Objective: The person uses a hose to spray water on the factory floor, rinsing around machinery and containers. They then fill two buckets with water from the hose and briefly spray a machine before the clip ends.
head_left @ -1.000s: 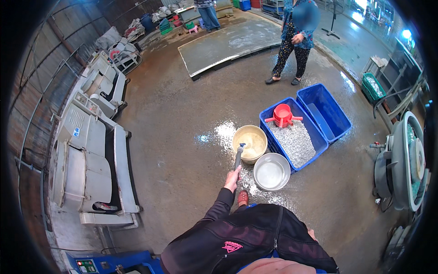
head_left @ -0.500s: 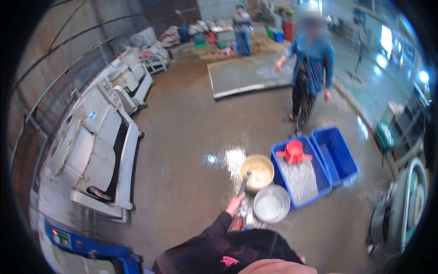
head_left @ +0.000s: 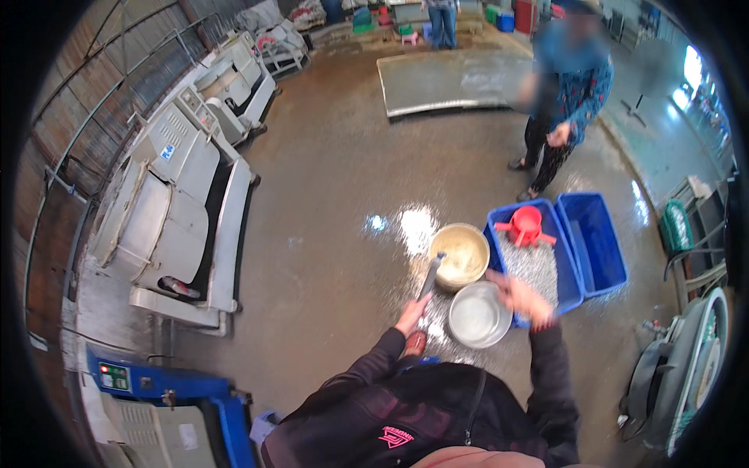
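Note:
My left hand [head_left: 411,314] is closed around a long dark grey bar-like tool [head_left: 431,278]. The tool's bluish far end reaches over the rim of a round metal pot [head_left: 459,253], which has a yellowish interior. My right hand [head_left: 523,299] is stretched out, somewhat blurred, with its fingers apart and nothing visible in them. Below those fingers is a silvery round metal basin [head_left: 477,316], beside the pot. To their right, a blue tub [head_left: 572,292] holds a mass of small, shiny grey pieces [head_left: 530,265] and a red dipper-like vessel with several handles [head_left: 527,225] on top.
A second blue tub [head_left: 597,242] stands alongside the first. Just beyond them is a person in a blue patterned top [head_left: 589,90]. Large grey machines [head_left: 160,210] line the left wall. A round-framed machine [head_left: 686,374] is at right. The floor [head_left: 328,234] is wet.
My right hand has come into view over the basin. The view has shifted, and my left hand still grips the tool. The person ahead has moved their arms.

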Demonstrator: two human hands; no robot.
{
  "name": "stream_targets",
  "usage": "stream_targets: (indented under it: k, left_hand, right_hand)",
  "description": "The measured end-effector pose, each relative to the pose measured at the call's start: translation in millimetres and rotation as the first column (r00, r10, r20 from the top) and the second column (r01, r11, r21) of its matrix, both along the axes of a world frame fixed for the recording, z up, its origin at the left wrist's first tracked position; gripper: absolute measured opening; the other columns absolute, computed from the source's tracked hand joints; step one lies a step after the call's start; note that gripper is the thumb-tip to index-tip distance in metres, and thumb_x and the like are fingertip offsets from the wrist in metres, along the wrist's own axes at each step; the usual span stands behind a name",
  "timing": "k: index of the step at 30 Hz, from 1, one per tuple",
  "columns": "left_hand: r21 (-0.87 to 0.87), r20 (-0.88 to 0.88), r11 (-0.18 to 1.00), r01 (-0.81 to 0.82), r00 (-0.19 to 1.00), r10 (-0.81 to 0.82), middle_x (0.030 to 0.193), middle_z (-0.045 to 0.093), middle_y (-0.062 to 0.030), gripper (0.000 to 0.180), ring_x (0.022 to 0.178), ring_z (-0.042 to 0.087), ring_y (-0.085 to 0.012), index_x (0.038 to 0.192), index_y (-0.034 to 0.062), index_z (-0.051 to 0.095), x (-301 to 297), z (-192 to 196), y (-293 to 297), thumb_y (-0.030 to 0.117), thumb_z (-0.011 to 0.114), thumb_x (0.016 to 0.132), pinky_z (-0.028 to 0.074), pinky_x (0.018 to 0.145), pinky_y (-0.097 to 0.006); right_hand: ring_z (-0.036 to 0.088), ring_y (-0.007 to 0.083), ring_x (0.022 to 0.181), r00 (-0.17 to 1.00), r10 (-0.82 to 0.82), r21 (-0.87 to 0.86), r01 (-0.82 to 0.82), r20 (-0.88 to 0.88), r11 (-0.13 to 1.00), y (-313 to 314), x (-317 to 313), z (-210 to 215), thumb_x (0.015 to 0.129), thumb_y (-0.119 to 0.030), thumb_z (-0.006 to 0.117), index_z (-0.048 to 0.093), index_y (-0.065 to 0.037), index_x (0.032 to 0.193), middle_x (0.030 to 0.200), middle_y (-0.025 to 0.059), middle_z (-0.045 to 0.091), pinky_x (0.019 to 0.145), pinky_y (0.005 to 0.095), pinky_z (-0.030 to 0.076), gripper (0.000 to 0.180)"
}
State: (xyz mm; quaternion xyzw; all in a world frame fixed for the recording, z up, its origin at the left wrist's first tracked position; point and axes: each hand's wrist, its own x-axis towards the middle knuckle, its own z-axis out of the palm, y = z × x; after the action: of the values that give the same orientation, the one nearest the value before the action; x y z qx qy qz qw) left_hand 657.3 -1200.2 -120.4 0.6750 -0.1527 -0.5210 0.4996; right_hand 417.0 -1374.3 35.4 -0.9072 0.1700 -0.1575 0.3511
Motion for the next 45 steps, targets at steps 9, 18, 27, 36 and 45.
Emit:
stream_targets:
  k: [9, 18, 27, 36, 45]
  left_hand:
    - [-0.021, -0.075, 0.997, -0.069, 0.995, 0.067, 0.058, 0.046, 0.002, 0.046, 0.05, 0.043, -0.0096, 0.075, 0.0032, 0.056, 13, 1, -13, 0.048, 0.063, 0.077, 0.035, 0.046, -0.026]
    - [-0.085, -0.134, 0.995, -0.054, 0.99, 0.042, 0.056, 0.046, 0.0018, 0.043, 0.046, 0.043, -0.011, 0.066, 0.0063, 0.052, -1, -3, -21, 0.046, 0.061, 0.079, 0.033, 0.043, -0.027]
    - [0.054, -0.146, 0.998, -0.026, 0.989, 0.034, 0.06, 0.046, 0.0025, 0.036, 0.052, 0.043, -0.0094, 0.07, 0.0082, 0.055, 27, 2, -31, 0.041, 0.063, 0.08, 0.038, 0.049, -0.025]
    - [0.037, -0.149, 0.998, -0.046, 0.988, 0.051, 0.062, 0.051, -0.0005, 0.036, 0.049, 0.045, -0.0112, 0.069, 0.0058, 0.056, 43, -10, -55, 0.039, 0.063, 0.08, 0.04, 0.048, -0.027]
    - [0.07, -0.152, 0.997, 0.013, 0.988, -0.002, 0.056, 0.046, 0.0002, 0.037, 0.05, 0.045, -0.0109, 0.066, 0.0089, 0.052, 49, -8, -55, 0.042, 0.061, 0.081, 0.039, 0.049, -0.025]
  right_hand:
    - [0.06, 0.0326, 0.08, 0.874, 0.434, -0.397, -0.487, -0.22, 0.778, 77, 271, 330, 0.077, -0.009, 0.051, 0.007, -0.029, 0.141, 0.084, 0.0216, 0.059, 0.07, 0.0435, 0.048, 0.08]
    - [0.053, 0.0202, 0.049, 0.996, 0.086, -0.003, -0.086, -0.013, 0.996, 39, 376, 392, 0.087, -0.02, 0.04, 0.028, 0.002, 0.128, 0.062, 0.0115, 0.055, 0.044, 0.0334, 0.047, 0.049]
    - [0.059, 0.0315, 0.094, 0.754, 0.58, -0.122, -0.636, -0.309, 0.762, 32, 299, 242, 0.082, -0.018, 0.054, 0.045, -0.011, 0.127, 0.106, 0.0196, 0.06, 0.084, 0.0387, 0.046, 0.047]
    - [0.056, 0.0344, 0.097, 0.776, -0.145, 0.041, 0.214, -0.613, 0.976, -4, 22, 11, 0.075, -0.017, 0.055, 0.054, -0.008, 0.116, 0.103, 0.0221, 0.059, 0.086, 0.0422, 0.044, 0.042]
    - [0.062, 0.023, 0.085, 0.505, -0.151, 0.426, 0.827, -0.85, 0.367, 204, -203, -181, 0.075, -0.007, 0.06, 0.055, -0.001, 0.117, 0.092, 0.0145, 0.065, 0.069, 0.0355, 0.049, 0.043]
